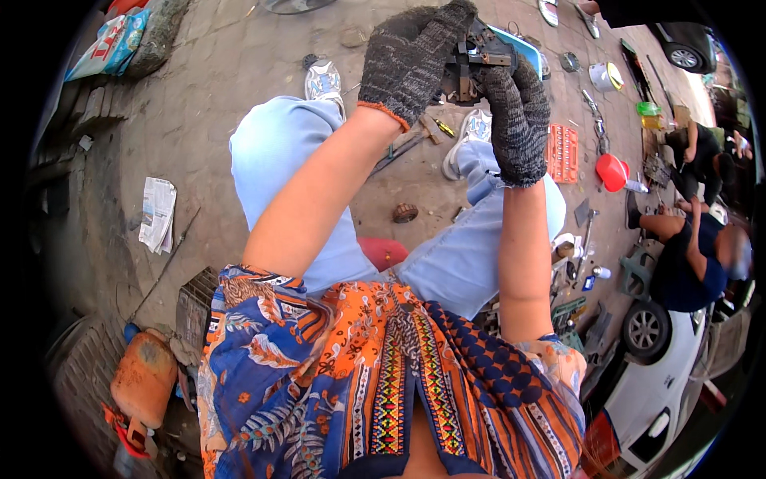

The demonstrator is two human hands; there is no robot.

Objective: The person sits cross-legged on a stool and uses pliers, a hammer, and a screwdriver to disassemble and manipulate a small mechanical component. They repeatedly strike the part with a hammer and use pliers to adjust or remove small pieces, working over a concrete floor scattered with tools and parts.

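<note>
Both my hands wear dark grey knitted work gloves and are raised in front of me over the paved ground. Between them is a black metal mechanical part (465, 78) with brackets and slots; its exact kind does not show. My left hand (407, 64) is closed on its left side, with the fingers reaching over the top. From the right, my right hand (519, 128) grips the part with bent fingers, its thumb side against the metal. Behind it shows a light blue-edged flat thing (523, 49), partly hidden by the part.
A red tool case (563, 153), a red funnel-like container (612, 172) and a white bucket (605, 77) stand to the right. A round rusty part (405, 212) lies between my legs. At the far right, two people sit near a white car (650, 383). Folded newspaper (158, 214) lies left.
</note>
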